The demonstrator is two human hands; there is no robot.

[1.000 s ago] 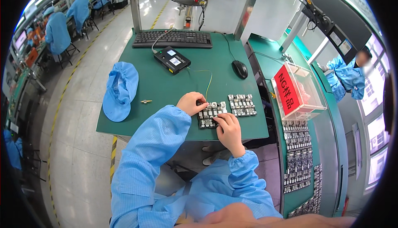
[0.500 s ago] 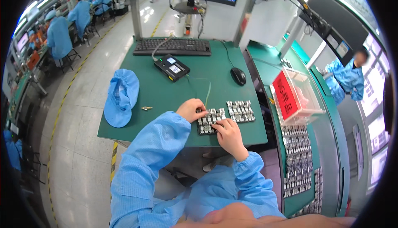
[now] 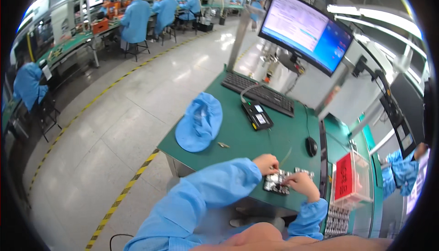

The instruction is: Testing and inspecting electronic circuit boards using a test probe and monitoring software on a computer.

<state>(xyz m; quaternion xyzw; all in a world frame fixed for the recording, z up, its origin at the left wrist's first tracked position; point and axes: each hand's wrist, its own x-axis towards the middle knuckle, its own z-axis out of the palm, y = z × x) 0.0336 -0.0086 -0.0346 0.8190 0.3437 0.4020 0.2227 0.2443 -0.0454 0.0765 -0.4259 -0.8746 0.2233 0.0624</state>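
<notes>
My left hand [image 3: 266,163] and my right hand [image 3: 301,183] both rest on a black tray of small silver parts [image 3: 275,185] near the front edge of the green table [image 3: 256,139]. The fingers of each hand are curled onto the parts; what each pinches is too small to tell. A second tray of the same parts [image 3: 303,172] lies just beyond my right hand. Both forearms wear light blue sleeves.
A blue cap [image 3: 199,121] lies at the table's left. A black handheld device [image 3: 257,114], a keyboard [image 3: 258,94] and a mouse [image 3: 311,146] sit further back under a monitor [image 3: 305,31]. A clear bin with a red label [image 3: 350,178] stands right. Several blue-clad people work at the far benches.
The view has swung up and to the left, so the table now sits lower right. Both hands stay on the tray of parts.
</notes>
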